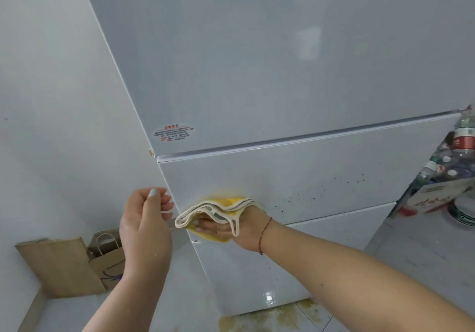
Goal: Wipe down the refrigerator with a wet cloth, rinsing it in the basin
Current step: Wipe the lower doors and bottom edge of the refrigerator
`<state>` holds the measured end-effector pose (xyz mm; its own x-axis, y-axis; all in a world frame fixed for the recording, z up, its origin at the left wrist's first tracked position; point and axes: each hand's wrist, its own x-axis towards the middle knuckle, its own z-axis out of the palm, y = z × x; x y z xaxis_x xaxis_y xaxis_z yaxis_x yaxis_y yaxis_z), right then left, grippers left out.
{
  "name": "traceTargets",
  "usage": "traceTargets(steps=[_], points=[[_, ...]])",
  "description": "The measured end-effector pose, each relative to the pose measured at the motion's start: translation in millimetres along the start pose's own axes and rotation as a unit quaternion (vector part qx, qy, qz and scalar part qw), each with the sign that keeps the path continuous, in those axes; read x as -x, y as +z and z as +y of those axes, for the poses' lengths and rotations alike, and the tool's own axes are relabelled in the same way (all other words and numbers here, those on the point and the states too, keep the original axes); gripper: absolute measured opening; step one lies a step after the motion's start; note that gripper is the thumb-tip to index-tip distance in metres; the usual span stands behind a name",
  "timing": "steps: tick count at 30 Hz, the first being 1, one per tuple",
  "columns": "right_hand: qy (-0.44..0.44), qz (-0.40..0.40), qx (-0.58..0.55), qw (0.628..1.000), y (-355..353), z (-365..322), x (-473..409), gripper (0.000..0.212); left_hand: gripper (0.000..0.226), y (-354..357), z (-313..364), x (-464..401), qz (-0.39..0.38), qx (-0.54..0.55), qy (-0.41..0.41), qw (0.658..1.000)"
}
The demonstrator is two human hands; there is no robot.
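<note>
Head view: my right hand [231,225] grips the cloth [218,212] against the refrigerator [295,177], mid-wipe; left hand [146,218] loosely curled, empty. Specks rightward seem next.

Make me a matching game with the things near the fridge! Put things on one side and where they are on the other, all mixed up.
Things:
1. folded yellow cloth with cream edging
2. brown paper bags
3. oval white sticker with red print
4. yellowish puddle

Places:
A. on the floor at the foot of the white refrigerator
B. against the left wall
C. held by the right hand against the refrigerator front
D. low on the upper door

Pairs: 1-C, 2-B, 3-D, 4-A
</note>
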<state>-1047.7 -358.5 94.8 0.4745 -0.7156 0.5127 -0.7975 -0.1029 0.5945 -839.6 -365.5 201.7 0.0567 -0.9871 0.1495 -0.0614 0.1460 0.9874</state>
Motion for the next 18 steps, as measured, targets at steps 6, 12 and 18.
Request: traceTargets(steps=[6, 12, 18], points=[[0.01, 0.083, -0.013, 0.996, 18, 36, 56, 0.057, 0.029, 37, -8, 18, -0.013, -0.116, 0.125, 0.985], [0.058, 0.082, 0.031, 0.994, -9, 100, 93, 0.052, 0.035, 90, 5, 28, -0.052, -0.176, 0.256, 0.949], [0.165, 0.158, 0.045, 0.973, -14, 146, 134, 0.068, 0.035, 128, 9, 36, -0.073, -0.191, 0.35, 0.914]])
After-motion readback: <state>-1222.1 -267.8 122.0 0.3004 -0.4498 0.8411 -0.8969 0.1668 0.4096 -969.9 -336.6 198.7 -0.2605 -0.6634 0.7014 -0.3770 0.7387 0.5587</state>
